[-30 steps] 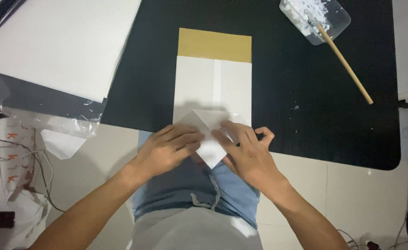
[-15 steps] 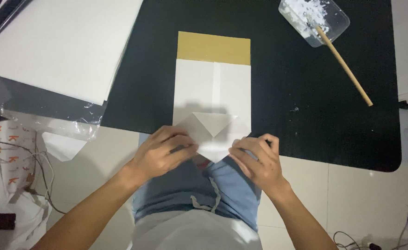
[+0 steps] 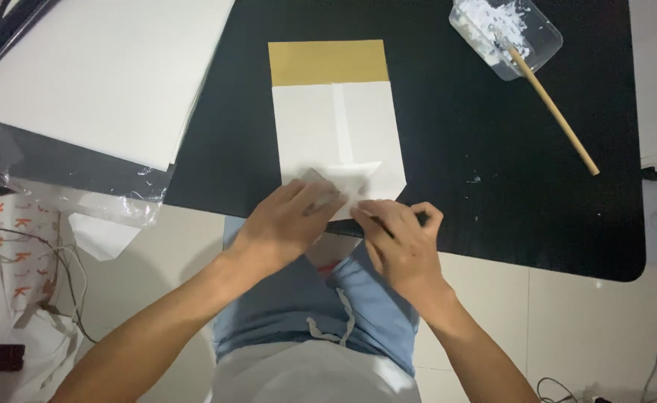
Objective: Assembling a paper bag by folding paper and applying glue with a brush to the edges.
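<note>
A white paper bag with a tan top flap lies flat on the black table, its bottom end at the near edge. My left hand presses on the folded bottom flaps. My right hand pinches the right side of the same fold at the table's edge. A triangular fold shows just beyond my fingers.
A clear plastic tub of white paste with a wooden stick stands at the far right. Large white sheets in clear wrap lie at the left. Cables and patterned wrapping sit on the tiled floor.
Both hands have shifted on the bag's bottom fold; the pointed flap has been pressed down flatter, and my right hand moved inward after drawing back.
</note>
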